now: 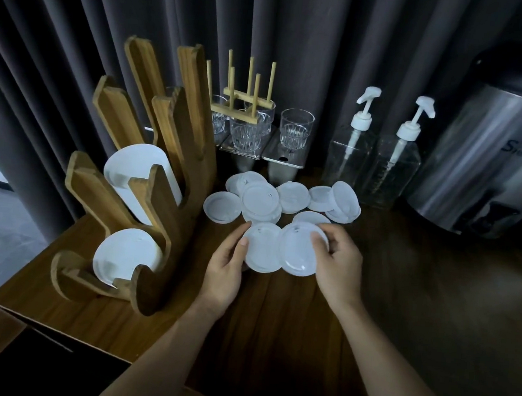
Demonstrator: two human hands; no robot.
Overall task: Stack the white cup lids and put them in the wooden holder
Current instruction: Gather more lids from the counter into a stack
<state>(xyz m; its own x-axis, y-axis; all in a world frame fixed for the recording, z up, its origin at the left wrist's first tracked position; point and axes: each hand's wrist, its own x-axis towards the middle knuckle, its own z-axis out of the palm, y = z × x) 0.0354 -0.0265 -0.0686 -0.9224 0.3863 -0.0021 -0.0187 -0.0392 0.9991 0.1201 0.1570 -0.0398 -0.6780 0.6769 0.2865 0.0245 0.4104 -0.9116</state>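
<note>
Two round white plastic cup lids are being held at the frame's centre, the left lid (261,250) and right lid (297,253) overlapping at their edges, with loose lids (288,197) lying just beyond and the tiered wooden holder (170,209) at left already carrying two stacks. Pressed together off-centre, they could be nested askew. Each is being pinched at its rim: by the left hand (227,264), thumb on top, and by the right hand (339,258), fingers curled over.
</note>
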